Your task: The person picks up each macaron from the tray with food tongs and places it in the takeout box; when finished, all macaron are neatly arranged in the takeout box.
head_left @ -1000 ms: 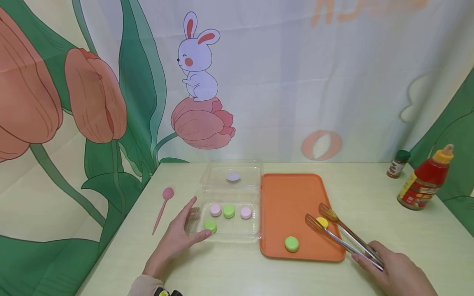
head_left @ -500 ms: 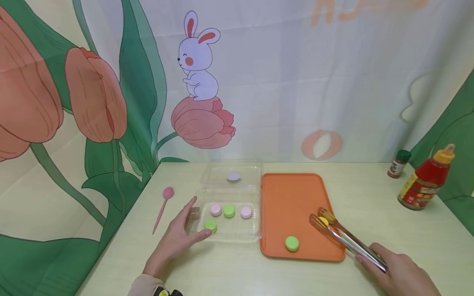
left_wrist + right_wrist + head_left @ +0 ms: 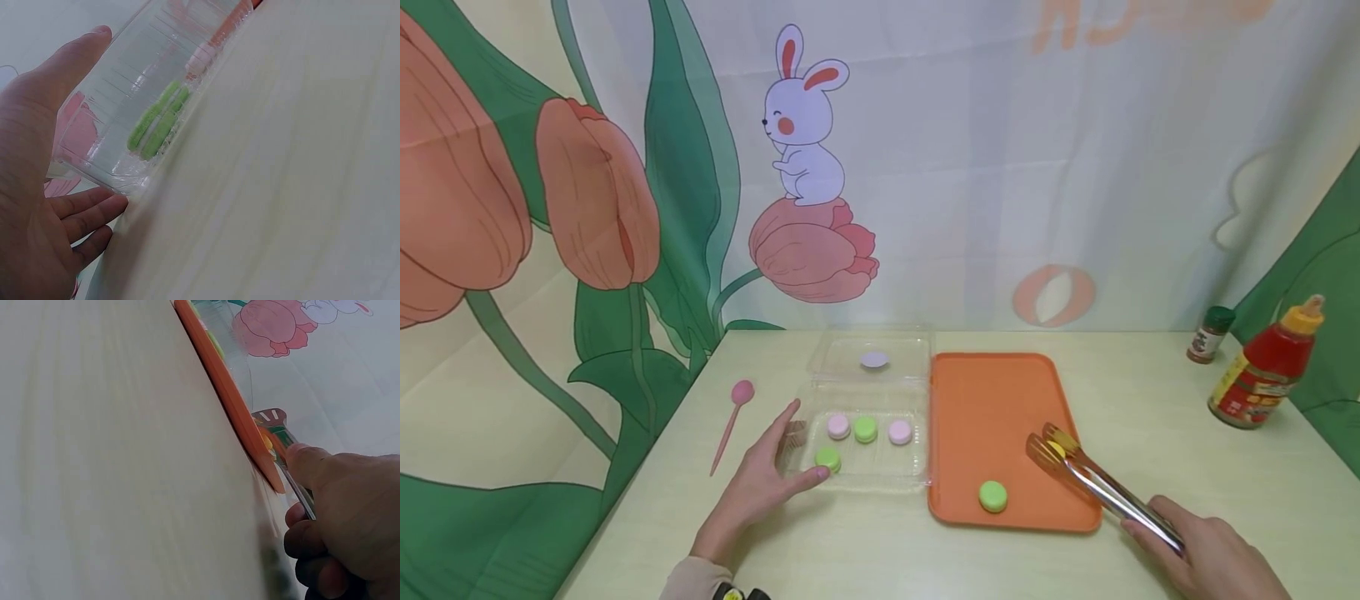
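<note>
Steel tongs (image 3: 1120, 493) with brown slotted tips are gripped by my right hand (image 3: 1213, 554). Their tips close around a yellow macaron (image 3: 1056, 449), mostly covered by them, at the right side of an orange tray (image 3: 985, 400). A green macaron (image 3: 992, 497) lies near the tray's front edge. My left hand (image 3: 760, 483) rests at the left end of a clear hinged plastic box (image 3: 880, 479), thumb at the front and fingers extended along the side. Inside sit two pink macarons, one of them a pink macaron (image 3: 900, 432), and two green ones, including a green macaron (image 3: 159, 122).
A pink spoon (image 3: 732, 421) lies left of the box. At the back right stand a small green-capped spice jar (image 3: 1210, 335) and a red sauce bottle (image 3: 1266, 371) with a yellow cap. A printed curtain (image 3: 940, 167) hangs behind the table.
The tongs' tips have moved closer together around the yellow macaron, with my right hand shifting slightly right. My left hand stays in place beside the box.
</note>
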`<state>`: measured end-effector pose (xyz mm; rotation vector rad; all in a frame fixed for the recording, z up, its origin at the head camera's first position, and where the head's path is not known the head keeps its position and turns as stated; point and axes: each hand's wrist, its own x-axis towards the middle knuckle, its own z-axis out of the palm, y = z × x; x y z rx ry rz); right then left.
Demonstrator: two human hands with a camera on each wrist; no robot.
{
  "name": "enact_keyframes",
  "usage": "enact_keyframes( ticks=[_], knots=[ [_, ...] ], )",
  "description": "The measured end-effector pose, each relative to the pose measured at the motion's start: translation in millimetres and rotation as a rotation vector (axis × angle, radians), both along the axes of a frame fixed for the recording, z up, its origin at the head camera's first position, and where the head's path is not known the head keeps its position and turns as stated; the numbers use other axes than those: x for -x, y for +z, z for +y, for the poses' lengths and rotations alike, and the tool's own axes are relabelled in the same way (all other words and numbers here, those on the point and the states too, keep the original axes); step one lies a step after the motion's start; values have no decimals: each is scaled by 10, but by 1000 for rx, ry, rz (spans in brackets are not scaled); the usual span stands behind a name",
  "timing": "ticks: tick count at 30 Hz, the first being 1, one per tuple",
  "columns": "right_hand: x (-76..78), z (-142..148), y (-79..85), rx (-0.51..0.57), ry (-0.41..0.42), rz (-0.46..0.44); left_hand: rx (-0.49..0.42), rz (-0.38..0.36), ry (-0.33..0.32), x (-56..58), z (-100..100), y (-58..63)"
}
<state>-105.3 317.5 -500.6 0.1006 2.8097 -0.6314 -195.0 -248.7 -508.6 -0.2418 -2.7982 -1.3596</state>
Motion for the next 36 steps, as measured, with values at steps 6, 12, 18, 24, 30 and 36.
enact_keyframes(
  ticks=[6, 12, 18, 24, 30, 36],
  knots=[
    [35, -37, 61, -9, 6, 31, 2, 1, 1, 0, 3, 15],
    [86, -110, 160, -20, 27, 103, -6, 1, -2, -7, 7, 20],
    [166, -236, 280, -11, 83, 197, -1, 15, -5, -6, 6, 24],
    [207, -437, 364, 15, 146, 301, -4, 17, -5, -12, 13, 13],
    [230, -628, 411, 40, 194, 432, -6, 0, 6, -6, 12, 11],
    [287, -848, 463, 71, 265, 529, 1, -3, 10, 2, 5, 11]
  ],
)
